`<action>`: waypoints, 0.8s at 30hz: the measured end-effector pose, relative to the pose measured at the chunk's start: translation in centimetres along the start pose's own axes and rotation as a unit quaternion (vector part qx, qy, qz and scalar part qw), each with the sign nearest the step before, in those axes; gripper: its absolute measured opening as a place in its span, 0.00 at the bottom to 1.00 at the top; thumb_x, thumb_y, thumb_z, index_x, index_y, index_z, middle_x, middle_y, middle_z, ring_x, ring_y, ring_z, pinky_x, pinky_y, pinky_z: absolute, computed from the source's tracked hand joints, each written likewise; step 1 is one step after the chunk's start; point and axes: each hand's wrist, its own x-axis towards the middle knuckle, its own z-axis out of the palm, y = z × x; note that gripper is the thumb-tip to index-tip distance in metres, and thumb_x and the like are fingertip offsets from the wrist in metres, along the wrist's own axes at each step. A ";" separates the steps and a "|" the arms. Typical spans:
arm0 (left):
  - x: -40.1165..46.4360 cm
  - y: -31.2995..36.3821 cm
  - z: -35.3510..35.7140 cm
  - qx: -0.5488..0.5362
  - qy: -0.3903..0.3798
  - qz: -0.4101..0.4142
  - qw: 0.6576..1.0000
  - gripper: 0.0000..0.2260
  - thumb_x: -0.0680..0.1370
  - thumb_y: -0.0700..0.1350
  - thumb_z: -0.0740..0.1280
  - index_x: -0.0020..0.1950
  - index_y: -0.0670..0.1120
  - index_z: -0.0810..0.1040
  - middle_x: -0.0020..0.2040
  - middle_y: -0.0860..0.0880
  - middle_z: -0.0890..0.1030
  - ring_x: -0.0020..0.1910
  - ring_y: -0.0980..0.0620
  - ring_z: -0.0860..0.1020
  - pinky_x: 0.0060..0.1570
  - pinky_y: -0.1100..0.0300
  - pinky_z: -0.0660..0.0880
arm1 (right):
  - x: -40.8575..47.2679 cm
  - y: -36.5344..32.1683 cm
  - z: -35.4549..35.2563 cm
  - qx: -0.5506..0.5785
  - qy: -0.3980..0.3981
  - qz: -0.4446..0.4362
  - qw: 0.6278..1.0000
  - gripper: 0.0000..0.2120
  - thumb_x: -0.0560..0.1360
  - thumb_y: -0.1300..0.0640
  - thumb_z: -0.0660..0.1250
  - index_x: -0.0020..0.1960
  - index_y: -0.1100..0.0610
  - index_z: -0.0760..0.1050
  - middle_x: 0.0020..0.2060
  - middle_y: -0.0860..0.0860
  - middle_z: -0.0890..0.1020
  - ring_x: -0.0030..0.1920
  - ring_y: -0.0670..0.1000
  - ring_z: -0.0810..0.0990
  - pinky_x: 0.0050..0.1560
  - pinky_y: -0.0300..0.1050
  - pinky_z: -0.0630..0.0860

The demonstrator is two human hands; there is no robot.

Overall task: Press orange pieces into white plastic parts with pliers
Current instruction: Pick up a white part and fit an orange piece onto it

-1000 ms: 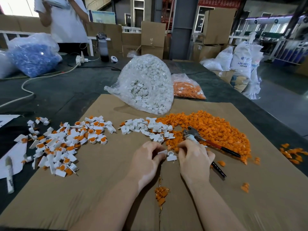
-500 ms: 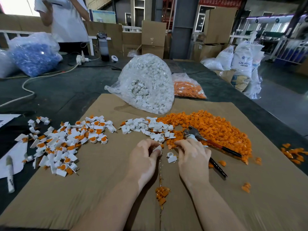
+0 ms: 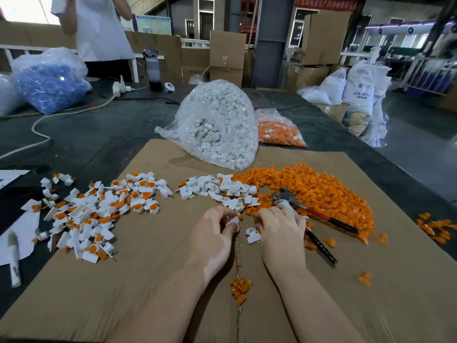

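Head view, left hand [image 3: 212,233] pinching white plastic part [image 3: 233,221]

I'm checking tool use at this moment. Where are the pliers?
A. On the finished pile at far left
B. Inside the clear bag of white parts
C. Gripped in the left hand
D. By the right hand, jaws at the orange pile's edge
D: the pliers lie beside the right hand, head against the orange pile; the left hand pinches a white part instead.

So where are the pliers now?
The pliers lie right of centre on the cardboard sheet, at the orange pile's near edge, under the right hand.
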 end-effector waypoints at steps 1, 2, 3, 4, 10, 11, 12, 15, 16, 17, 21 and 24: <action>-0.1 0.1 0.0 -0.002 -0.002 0.006 1.000 0.08 0.77 0.44 0.67 0.48 0.58 0.73 0.43 0.61 0.73 0.42 0.64 0.71 0.41 0.82 0.63 | 0.0 0.1 0.1 0.005 0.006 -0.001 1.000 0.12 0.64 0.69 0.75 0.43 0.56 0.80 0.38 0.52 0.81 0.44 0.57 0.78 0.46 0.51 0.70; -0.1 0.1 -0.1 -0.003 -0.005 0.012 1.000 0.09 0.77 0.44 0.66 0.49 0.59 0.73 0.43 0.62 0.72 0.42 0.65 0.71 0.41 0.82 0.63 | 0.0 0.2 0.1 0.008 0.005 -0.001 1.000 0.13 0.65 0.69 0.74 0.48 0.58 0.81 0.41 0.55 0.81 0.46 0.58 0.78 0.47 0.53 0.71; -0.1 0.1 -0.1 -0.002 -0.007 0.019 1.000 0.09 0.77 0.44 0.66 0.50 0.59 0.73 0.44 0.62 0.72 0.43 0.65 0.71 0.42 0.82 0.63 | 0.1 0.2 0.2 0.015 -0.003 -0.003 1.000 0.14 0.67 0.69 0.73 0.51 0.60 0.80 0.44 0.56 0.80 0.48 0.59 0.78 0.48 0.53 0.71; -0.1 0.1 -0.1 0.002 -0.009 0.026 1.000 0.09 0.77 0.44 0.66 0.52 0.59 0.75 0.45 0.61 0.72 0.43 0.63 0.71 0.42 0.82 0.62 | 0.0 0.3 0.2 0.026 -0.007 -0.009 1.000 0.14 0.68 0.70 0.71 0.53 0.61 0.80 0.46 0.58 0.79 0.49 0.59 0.77 0.49 0.53 0.71; -0.1 0.0 -0.1 0.021 -0.011 0.063 0.998 0.09 0.78 0.43 0.64 0.56 0.54 0.77 0.50 0.56 0.75 0.47 0.61 0.70 0.43 0.80 0.62 | -0.2 0.4 -0.5 0.206 0.022 -0.007 0.978 0.02 0.75 0.65 0.67 0.46 0.60 0.77 0.43 0.52 0.76 0.44 0.50 0.75 0.44 0.45 0.75; -0.2 0.1 -0.1 0.023 -0.014 0.068 0.997 0.09 0.78 0.43 0.64 0.56 0.53 0.77 0.50 0.56 0.75 0.48 0.60 0.71 0.43 0.78 0.62 | -0.2 0.4 -0.6 0.238 0.029 0.004 0.971 0.02 0.75 0.64 0.66 0.45 0.58 0.76 0.42 0.49 0.76 0.42 0.47 0.75 0.43 0.40 0.74; -0.2 0.1 -0.2 0.025 -0.016 0.075 0.997 0.09 0.78 0.43 0.64 0.56 0.53 0.77 0.50 0.56 0.75 0.48 0.60 0.71 0.43 0.78 0.62 | -0.2 0.5 -0.8 0.272 0.032 0.016 0.962 0.04 0.75 0.64 0.66 0.44 0.56 0.75 0.41 0.47 0.77 0.41 0.44 0.75 0.42 0.36 0.73; -0.4 0.3 -0.2 0.031 -0.030 0.103 0.994 0.10 0.78 0.43 0.64 0.57 0.53 0.78 0.45 0.59 0.72 0.46 0.61 0.70 0.44 0.79 0.62 | -0.2 0.7 -1.4 0.398 0.015 0.048 0.916 0.10 0.74 0.66 0.66 0.43 0.50 0.76 0.38 0.43 0.79 0.41 0.42 0.78 0.42 0.31 0.74; -0.4 0.4 -0.1 0.040 -0.037 0.112 0.992 0.10 0.78 0.44 0.64 0.57 0.53 0.78 0.44 0.59 0.71 0.45 0.62 0.70 0.43 0.79 0.63 | -0.2 0.7 -1.5 0.433 0.006 0.057 0.900 0.12 0.74 0.66 0.66 0.44 0.49 0.77 0.38 0.43 0.80 0.42 0.42 0.78 0.42 0.32 0.74; -0.5 0.4 -0.1 0.049 -0.044 0.121 0.990 0.10 0.78 0.44 0.64 0.58 0.53 0.78 0.43 0.59 0.71 0.44 0.62 0.70 0.42 0.78 0.63 | -0.1 0.7 -1.6 0.454 -0.004 0.063 0.889 0.12 0.75 0.67 0.66 0.45 0.49 0.78 0.39 0.43 0.81 0.43 0.41 0.79 0.43 0.32 0.75; -0.6 0.7 -0.1 0.044 -0.047 0.135 0.989 0.12 0.78 0.44 0.65 0.60 0.52 0.78 0.43 0.56 0.72 0.42 0.62 0.71 0.41 0.76 0.64 | -0.1 0.7 -1.6 0.459 -0.021 0.064 0.886 0.14 0.74 0.66 0.67 0.42 0.47 0.79 0.37 0.43 0.82 0.42 0.40 0.80 0.43 0.32 0.75; -0.7 0.9 -0.3 -0.001 -0.039 0.122 0.992 0.12 0.77 0.42 0.66 0.60 0.51 0.79 0.42 0.56 0.73 0.43 0.62 0.72 0.42 0.77 0.64 | 0.0 0.7 -1.7 0.459 -0.019 0.070 0.885 0.14 0.73 0.66 0.68 0.41 0.46 0.78 0.35 0.42 0.81 0.40 0.39 0.80 0.41 0.31 0.75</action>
